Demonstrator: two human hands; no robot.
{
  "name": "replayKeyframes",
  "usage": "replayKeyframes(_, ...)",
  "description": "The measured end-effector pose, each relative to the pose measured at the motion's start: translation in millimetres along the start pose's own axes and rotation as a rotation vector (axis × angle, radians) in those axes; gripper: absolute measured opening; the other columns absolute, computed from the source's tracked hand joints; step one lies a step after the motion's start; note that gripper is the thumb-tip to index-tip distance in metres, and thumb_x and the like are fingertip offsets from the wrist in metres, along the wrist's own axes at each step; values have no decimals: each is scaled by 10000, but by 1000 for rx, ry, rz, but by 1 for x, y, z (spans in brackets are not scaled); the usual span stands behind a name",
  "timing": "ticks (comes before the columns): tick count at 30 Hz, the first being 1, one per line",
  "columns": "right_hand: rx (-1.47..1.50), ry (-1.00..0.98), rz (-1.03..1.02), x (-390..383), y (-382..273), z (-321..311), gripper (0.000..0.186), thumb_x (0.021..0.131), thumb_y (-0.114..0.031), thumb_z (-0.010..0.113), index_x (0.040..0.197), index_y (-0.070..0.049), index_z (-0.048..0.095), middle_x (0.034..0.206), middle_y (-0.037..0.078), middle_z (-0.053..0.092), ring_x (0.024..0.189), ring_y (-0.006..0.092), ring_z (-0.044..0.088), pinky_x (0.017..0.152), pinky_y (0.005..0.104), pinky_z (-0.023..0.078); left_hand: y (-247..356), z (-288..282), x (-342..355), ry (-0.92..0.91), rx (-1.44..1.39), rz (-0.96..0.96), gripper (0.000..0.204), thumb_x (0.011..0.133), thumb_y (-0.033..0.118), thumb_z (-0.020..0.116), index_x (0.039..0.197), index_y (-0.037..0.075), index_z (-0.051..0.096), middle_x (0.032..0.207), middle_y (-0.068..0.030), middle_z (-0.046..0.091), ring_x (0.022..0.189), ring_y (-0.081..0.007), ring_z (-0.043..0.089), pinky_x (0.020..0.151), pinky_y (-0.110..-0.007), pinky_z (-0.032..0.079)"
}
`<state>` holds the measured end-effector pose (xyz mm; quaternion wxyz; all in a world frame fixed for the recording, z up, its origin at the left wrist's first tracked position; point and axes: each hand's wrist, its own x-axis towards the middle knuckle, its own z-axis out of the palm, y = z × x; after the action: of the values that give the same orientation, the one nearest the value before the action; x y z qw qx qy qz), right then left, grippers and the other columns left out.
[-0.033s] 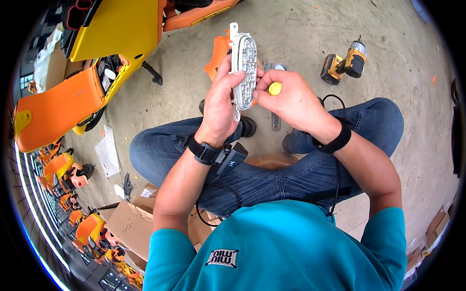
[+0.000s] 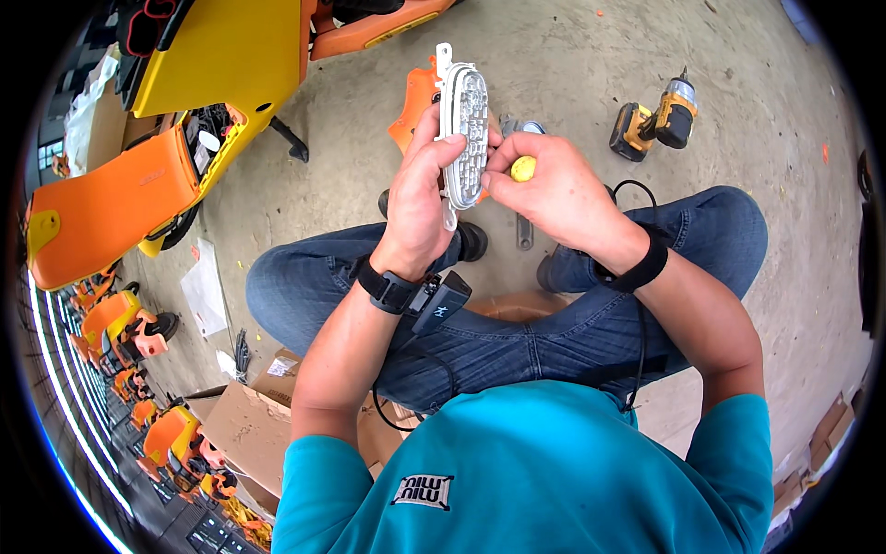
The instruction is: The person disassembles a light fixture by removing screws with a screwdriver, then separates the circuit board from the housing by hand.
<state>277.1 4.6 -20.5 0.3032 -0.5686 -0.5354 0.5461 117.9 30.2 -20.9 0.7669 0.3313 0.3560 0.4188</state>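
Observation:
My left hand [image 2: 420,189] is closed around the edge of a white oval lamp [image 2: 472,129] with a clear, ribbed lens and mounting tabs at both ends. The lamp stands nearly upright, lens toward the right. My right hand [image 2: 565,180] is closed beside the lamp's lower right edge, thumb and finger pinched close to its rim. Between those fingers shows a yellow round-ended thing [image 2: 523,168]; its rest is hidden, so I cannot make out its kind. An orange plastic part [image 2: 413,111] shows behind the lamp and my left hand.
A yellow and black cordless drill [image 2: 657,120] lies on the concrete floor, far right. Beyond my hands is a metal wrench [image 2: 525,233], partly hidden. A yellow and orange vehicle [image 2: 217,60] stands at the left. Cardboard boxes [image 2: 245,434] lie at the lower left.

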Motion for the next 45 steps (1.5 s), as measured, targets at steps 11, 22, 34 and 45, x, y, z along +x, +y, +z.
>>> replayKeyframes(11,-113,35,-30,-3,-4,0,208,864,-194,655,833,11,650,653,74,602,624,113,550,617,300,461,0,-1,-1,13,30,3,379,917,160,451,1274,34,435,1074,-109,590,1000,-164,561,888,-305,458)
replayKeyframes(22,46,26,-31,-1,5,1,117,823,-100,673,888,-18,621,798,24,626,774,94,563,720,274,473,1,0,-1,29,19,-16,340,927,143,482,1249,40,453,1059,-91,587,975,-155,564,869,-300,465)
replayKeyframes(34,508,-1,-95,6,2,-34,175,913,-200,663,1017,-67,619,829,-42,601,634,34,490,559,183,399,0,-3,-4,35,383,76,636,886,93,673,1430,34,351,1135,-84,579,1042,-139,552,912,-301,464)
replayKeyframes(45,353,-12,-49,8,-3,-36,172,893,-175,682,1014,-57,648,823,-34,612,641,27,518,545,176,404,-1,-2,-4,-22,490,-34,696,803,165,762,1390,30,414,1038,-90,591,911,-149,580,791,-298,500)
